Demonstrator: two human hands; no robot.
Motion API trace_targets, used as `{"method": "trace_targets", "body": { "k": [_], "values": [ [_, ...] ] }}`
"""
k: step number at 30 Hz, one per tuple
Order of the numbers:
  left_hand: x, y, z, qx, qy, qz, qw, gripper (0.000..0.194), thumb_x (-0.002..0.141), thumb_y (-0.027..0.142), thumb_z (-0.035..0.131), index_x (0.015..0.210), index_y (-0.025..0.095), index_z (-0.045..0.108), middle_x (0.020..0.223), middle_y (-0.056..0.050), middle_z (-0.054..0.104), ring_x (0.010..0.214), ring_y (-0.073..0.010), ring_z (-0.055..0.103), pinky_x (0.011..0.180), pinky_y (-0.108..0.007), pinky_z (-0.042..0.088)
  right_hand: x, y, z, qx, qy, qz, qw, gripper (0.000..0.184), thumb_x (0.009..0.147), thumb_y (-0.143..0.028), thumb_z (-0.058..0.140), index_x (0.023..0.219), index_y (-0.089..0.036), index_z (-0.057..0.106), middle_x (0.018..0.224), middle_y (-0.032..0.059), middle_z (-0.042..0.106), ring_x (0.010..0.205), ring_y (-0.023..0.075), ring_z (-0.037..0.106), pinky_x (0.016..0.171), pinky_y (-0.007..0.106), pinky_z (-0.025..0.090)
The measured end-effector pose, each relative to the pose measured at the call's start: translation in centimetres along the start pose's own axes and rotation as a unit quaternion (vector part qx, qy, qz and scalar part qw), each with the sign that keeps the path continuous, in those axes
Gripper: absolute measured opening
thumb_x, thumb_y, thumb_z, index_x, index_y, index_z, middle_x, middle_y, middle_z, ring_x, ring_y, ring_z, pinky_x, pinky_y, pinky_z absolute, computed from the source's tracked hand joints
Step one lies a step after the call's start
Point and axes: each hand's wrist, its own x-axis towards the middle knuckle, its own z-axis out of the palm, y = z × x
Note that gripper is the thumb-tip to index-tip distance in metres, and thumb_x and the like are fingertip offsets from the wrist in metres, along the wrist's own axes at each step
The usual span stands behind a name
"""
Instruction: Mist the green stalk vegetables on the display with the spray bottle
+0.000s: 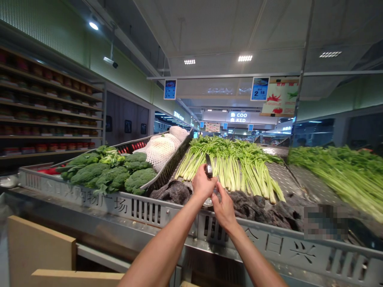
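Note:
My left hand (204,183) is closed around a small dark knife-like tool (208,165), its narrow tip pointing up and away from me. Close beside it, my right hand (224,207) reaches up with thumb and index finger apart, fingertips near or touching the left hand. Below the left hand a pale round thing (207,202) shows only in part; its kind is unclear. Just beyond both hands lies a wide spread of celery (236,167), stalks toward me and leaves away. Dark crumpled cloth (249,205) runs along the front of the display.
Broccoli (109,173) fills a grey crate to the left, with pale produce in foam nets (161,149) behind it. A slotted grey rail (182,215) edges the stand. A mirror panel (338,175) rises at right. Wooden boards (40,247) stand low at left.

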Motion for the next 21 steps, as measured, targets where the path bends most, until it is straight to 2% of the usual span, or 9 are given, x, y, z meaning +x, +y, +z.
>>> {"method": "trace_targets", "body": {
  "k": [9,21],
  "values": [
    [-0.2,0.6,-0.2,0.005,-0.008,-0.008,1.000,0.041,0.062,0.023,0.054,0.101,0.021,0.043,0.093,-0.003,0.056,0.085,-0.0179,0.052,0.074,-0.029,0.038,-0.1,-0.2,-0.4,0.009,0.003,0.001,1.000,0.049,0.077,-0.038,0.037,0.117,-0.011,0.044,0.114,0.0120,0.052,0.105,0.0206,0.048,0.088,0.036,0.038],
    [-0.5,3.2,1.5,-0.021,-0.026,0.025,0.999,0.046,0.061,0.023,0.055,0.104,0.020,0.041,0.097,-0.004,0.055,0.087,-0.0183,0.051,0.075,-0.029,0.037,0.0,0.6,-2.9,-0.012,0.043,0.021,0.999,0.053,0.077,-0.040,0.036,0.118,-0.007,0.041,0.116,0.0147,0.049,0.107,0.0219,0.046,0.088,0.037,0.038]
  ]
}}
